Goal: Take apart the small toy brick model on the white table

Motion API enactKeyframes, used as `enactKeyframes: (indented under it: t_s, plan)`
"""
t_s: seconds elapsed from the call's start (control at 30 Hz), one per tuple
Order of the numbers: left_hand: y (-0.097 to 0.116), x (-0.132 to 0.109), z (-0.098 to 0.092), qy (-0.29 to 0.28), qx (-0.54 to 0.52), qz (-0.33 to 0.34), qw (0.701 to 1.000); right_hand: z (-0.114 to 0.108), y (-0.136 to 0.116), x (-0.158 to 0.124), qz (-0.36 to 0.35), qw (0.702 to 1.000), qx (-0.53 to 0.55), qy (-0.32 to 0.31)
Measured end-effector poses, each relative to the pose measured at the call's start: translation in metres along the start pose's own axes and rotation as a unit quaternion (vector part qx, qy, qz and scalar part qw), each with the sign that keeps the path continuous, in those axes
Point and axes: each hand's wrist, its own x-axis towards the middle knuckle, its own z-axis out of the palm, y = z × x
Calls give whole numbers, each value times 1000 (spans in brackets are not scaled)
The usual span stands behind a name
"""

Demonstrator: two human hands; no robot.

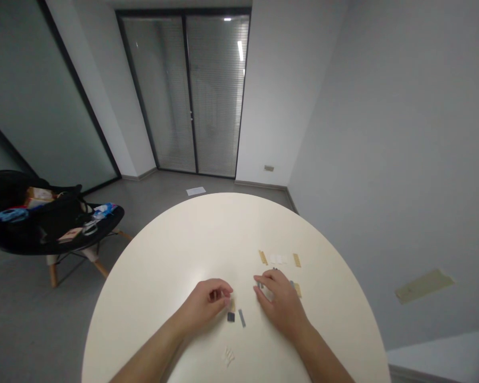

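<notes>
Nearest on the pale bench (175, 239) lie white scraps (228, 355). Beyond them, a dark square (231, 317) sits just beside a grey strip (242, 318). The left hand (208, 302) is narrow at a tan piece (233, 305); I cannot tell whether it grips. The right hand (280, 299) curls narrowly around a small grey piece (260, 285), grip unclear. Farther, two tan strips (297, 260) flank white pieces (278, 259).

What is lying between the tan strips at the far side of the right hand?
Small white pieces lie between those tan strips; the head view shows it.
</notes>
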Motion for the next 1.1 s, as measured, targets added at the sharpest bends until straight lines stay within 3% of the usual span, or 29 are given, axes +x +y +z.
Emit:
enactKeyframes:
  t_s: [0.2, 0.37, 0.7, 1.1]
  plan:
    - [15, -8, -8, -83, 124, 40, 988, -32, 55, -5, 145, 985, -94, -31]
    - [22, -8, -9, -122, 160, 56, 978, -48, 72, -7, 213, 963, -122, -113]
    - [23, -7, -9, -137, 185, 52, 972, -44, 71, -9, 215, 952, -109, -187]
    - [25, -7, -9, -143, 202, 51, 968, -48, 73, -10, 204, 956, -84, -194]
